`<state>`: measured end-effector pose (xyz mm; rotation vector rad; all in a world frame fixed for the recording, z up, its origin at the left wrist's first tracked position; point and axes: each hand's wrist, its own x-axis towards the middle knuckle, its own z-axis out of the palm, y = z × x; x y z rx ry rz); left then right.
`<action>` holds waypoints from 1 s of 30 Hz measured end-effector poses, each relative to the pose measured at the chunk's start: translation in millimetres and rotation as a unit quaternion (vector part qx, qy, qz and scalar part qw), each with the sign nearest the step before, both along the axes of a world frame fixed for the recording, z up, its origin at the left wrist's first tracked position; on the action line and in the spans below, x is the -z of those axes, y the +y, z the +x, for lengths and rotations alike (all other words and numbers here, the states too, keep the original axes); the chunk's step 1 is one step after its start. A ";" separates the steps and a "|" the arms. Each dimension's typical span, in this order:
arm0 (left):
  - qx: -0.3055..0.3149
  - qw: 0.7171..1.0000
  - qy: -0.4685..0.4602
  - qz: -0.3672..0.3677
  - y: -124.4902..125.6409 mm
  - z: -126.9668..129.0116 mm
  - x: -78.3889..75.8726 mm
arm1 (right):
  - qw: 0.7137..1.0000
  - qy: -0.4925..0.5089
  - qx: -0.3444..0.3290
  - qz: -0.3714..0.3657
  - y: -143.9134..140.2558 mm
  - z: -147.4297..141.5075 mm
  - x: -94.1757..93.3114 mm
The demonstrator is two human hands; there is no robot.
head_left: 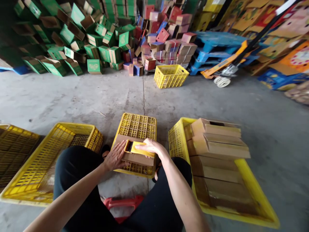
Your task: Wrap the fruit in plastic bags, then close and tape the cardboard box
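A flat brown cardboard box (138,158) lies on an upturned yellow crate (137,124) between my knees. My left hand (116,156) rests on the box's left end, palm down and fingers stretched out. In my right hand (151,146) is a yellow tape dispenser (136,146), gripped from the right side and lying along the top of the box. The dispenser's dark front end points towards my left fingers. Whether tape sticks to the cardboard under it cannot be made out.
To my right, a yellow crate (177,138) holds several brown boxes (224,174). Another yellow crate (26,174) stands by my left knee. Further off are a small yellow crate (171,77), a pallet jack (225,66), blue pallets (217,40) and heaped green cartons (94,66).
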<state>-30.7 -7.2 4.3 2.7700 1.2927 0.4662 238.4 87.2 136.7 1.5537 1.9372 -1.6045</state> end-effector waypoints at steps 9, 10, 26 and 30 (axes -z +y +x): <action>-0.017 1.000 0.006 -0.023 1.1 2.5 -9.9 | 1.000 0.002 0.020 -0.003 -0.1 13.0 -4.3; -0.016 1.000 0.004 -0.023 1.0 2.7 -9.9 | 1.000 0.006 0.023 -0.005 0.1 13.0 -3.8; 0.014 1.000 0.008 -0.021 6.1 10.4 -4.5 | 1.000 0.015 0.025 -0.011 1.2 11.3 -0.7; 0.015 0.999 0.016 -0.027 7.5 9.4 -4.9 | 0.999 0.013 0.027 -0.017 1.1 13.5 -5.2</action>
